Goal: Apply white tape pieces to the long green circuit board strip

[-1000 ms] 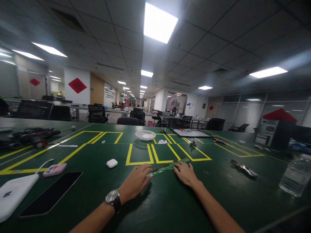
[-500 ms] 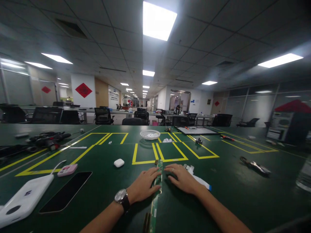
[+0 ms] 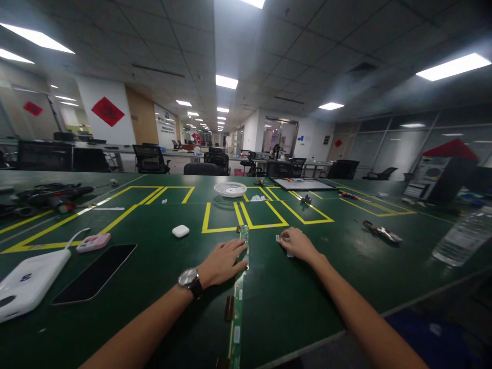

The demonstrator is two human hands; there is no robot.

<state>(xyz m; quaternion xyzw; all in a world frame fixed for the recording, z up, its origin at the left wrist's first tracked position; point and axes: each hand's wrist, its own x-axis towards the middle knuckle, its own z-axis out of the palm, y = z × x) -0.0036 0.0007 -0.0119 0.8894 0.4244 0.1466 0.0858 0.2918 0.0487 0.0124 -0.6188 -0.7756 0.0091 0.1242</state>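
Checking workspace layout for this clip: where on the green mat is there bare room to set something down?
Bare mat lies between the right hand and the grey metal pliers, and inside the two yellow-taped boxes beyond the long green circuit-board strip touching the left hand. Crowded: the left side, with flat black phone, small pink gadget, white power bank.

I'm in a big open-plan office used as an electronics workshop. It has a tiled grid ceiling with flat white panel lights (image 3: 453, 66), black mesh swivel chairs (image 3: 149, 159) at long desks and glass partition walls (image 3: 384, 154). My wide green-matted bench (image 3: 307, 307) carries yellow tape rectangles (image 3: 223, 218), grey metal pliers (image 3: 380, 231) and a long narrow green circuit board (image 3: 238, 302).
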